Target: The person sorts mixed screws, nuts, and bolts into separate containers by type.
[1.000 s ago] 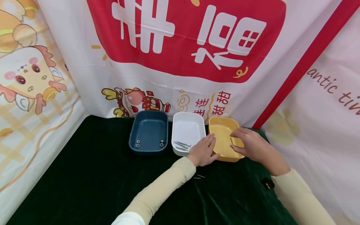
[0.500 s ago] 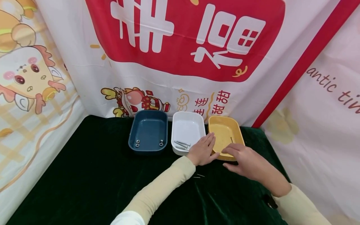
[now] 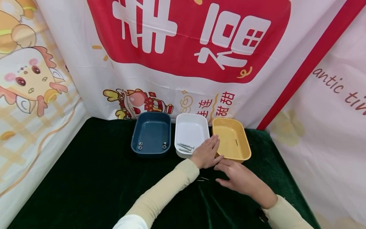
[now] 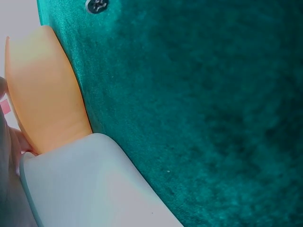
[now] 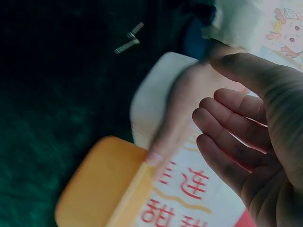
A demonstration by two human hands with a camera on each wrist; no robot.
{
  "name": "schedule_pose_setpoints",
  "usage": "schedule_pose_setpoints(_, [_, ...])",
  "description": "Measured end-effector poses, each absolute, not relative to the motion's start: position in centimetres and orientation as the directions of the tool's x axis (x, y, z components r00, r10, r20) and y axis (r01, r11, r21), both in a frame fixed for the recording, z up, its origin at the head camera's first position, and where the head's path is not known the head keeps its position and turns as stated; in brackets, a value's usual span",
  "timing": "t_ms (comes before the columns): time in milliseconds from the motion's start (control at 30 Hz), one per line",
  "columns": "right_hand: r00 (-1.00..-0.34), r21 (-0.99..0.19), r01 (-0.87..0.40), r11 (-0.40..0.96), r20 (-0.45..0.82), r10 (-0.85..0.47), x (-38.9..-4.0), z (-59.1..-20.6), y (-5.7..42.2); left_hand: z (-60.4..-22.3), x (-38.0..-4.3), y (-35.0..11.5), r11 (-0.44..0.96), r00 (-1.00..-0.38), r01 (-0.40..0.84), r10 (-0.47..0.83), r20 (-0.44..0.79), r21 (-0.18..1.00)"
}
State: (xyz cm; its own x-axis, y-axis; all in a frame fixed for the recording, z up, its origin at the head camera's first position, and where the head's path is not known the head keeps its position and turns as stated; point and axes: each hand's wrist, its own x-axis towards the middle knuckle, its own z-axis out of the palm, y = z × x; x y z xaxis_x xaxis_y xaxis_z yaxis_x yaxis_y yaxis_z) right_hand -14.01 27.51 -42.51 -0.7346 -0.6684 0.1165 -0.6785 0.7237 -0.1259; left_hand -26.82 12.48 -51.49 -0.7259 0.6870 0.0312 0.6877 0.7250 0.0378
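Observation:
My left hand (image 3: 206, 153) rests with straight fingers across the neighbouring rims of the white tray (image 3: 192, 119) and the yellow tray (image 3: 228, 123). A single small screw (image 3: 236, 142) lies inside the yellow tray. Over the cloth in front of that tray hovers my right hand (image 3: 240, 176), thumb apart from its loosely bent fingers. Nothing shows between them in the right wrist view. Just left of these fingertips, small screws (image 5: 128, 45) lie on the dark green cloth (image 3: 94, 190). Long silvery screws (image 3: 186, 147) sit at the near end of the white tray.
A blue tray (image 3: 151, 116) stands left of the white one, with several nuts (image 3: 140, 146) at its near corners. A printed fabric backdrop (image 3: 183, 71) rises behind the trays. A dark object (image 3: 261, 214) lies by the right sleeve.
My right hand has left the yellow tray, coming nearer and leftward to the cloth by the small screws. The screw is left in the yellow tray. My left hand stays in place.

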Motion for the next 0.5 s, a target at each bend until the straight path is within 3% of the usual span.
schedule_pose_setpoints(500, [-0.763,-0.167,-0.647,0.744,0.148,-0.63,-14.7,-49.6,26.6,-51.0,-26.6,12.1,0.713,-0.715,0.7,0.697,0.056,0.042])
